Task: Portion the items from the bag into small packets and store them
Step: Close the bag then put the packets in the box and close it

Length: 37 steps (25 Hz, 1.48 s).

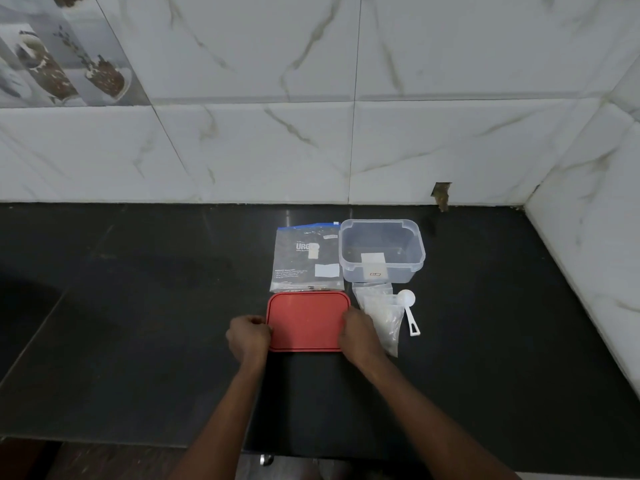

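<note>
- The left hand (248,336) and the right hand (358,336) each grasp one side of a flat red plastic lid (306,322). The fingers are curled on its left and right edges.
- The lid lies flat on the black stone counter (138,306), close to the person. It is probably held on both sides so it stays level and does not slip.
- The clear zip bag with a blue top strip (306,258) lies flat just behind the lid, touching its far edge. This is the bag to take things from. What is inside it is too hard to see.
- The clear plastic box with a white label (398,275) sits to the right of the bag. It is open, with nothing much showing inside. It looks ready to store the packets, and the red lid likely fits it.
- A pile of small clear plastic packets (382,313) lies in front of the box, just beside the right hand, easy to reach.
- A small white plastic scoop (408,308) rests at the right edge of the packets. It is likely there for measuring each share.
- No filling has started yet, it seems, since both hands are busy with the lid.
</note>
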Each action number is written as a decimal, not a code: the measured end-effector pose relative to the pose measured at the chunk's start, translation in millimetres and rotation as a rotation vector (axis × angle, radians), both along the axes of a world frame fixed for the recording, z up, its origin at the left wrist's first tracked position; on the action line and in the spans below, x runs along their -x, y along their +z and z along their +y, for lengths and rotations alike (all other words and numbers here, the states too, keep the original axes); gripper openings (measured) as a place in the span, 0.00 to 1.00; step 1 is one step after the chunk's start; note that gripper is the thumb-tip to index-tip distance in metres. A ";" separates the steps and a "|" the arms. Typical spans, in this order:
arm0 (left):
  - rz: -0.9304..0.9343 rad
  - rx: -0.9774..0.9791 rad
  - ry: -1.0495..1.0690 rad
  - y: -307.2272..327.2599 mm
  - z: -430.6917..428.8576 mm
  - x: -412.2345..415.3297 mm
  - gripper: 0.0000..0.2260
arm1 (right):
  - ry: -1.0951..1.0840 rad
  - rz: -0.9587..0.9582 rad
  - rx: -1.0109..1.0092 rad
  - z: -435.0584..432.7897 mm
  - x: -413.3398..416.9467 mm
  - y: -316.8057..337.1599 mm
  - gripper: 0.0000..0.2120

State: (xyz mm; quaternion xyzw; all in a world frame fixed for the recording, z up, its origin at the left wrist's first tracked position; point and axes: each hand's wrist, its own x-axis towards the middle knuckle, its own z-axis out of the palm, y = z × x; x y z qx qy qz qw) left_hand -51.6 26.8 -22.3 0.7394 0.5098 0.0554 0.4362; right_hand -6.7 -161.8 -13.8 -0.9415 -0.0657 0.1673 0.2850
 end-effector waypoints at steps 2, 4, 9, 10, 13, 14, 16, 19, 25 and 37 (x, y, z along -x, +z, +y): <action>0.040 -0.024 -0.021 2.1 -1.0 -2.7 0.10 | 0.031 -0.012 -0.001 1.8 2.0 -4.7 0.13; 0.040 -0.047 -0.027 5.1 -4.9 -1.7 0.09 | 0.043 -0.087 -0.027 0.1 5.9 -1.2 0.13; -0.191 -0.160 -0.244 16.8 -36.4 1.9 0.09 | -0.453 -0.296 -0.086 -57.5 2.2 20.9 0.08; -0.215 -0.126 -0.338 18.3 -49.0 0.0 0.10 | -0.523 -0.282 -0.071 -71.1 1.4 20.5 0.06; -0.276 0.009 -0.589 13.9 -89.6 -16.8 0.10 | -0.566 -0.121 -0.223 -78.8 -3.2 20.7 0.09; -0.290 0.037 -0.645 12.2 -101.3 -24.1 0.09 | -0.563 -0.098 -0.262 -75.9 -4.6 21.8 0.10; -0.306 0.107 -0.686 11.4 -118.3 -36.6 0.09 | -0.586 -0.095 -0.311 -71.5 -10.4 21.9 0.14; -0.314 0.221 -0.654 11.1 -128.8 -44.5 0.15 | -0.599 -0.080 -0.348 -73.0 -20.7 9.9 0.14; -0.342 0.230 -0.639 0.1 -126.2 -43.0 0.20 | -0.590 -0.040 -0.545 -90.6 -21.5 -1.1 0.04; -0.640 0.339 -0.730 46.4 -105.2 -54.9 0.14 | -0.318 -0.030 -1.009 -87.2 -32.2 65.8 0.03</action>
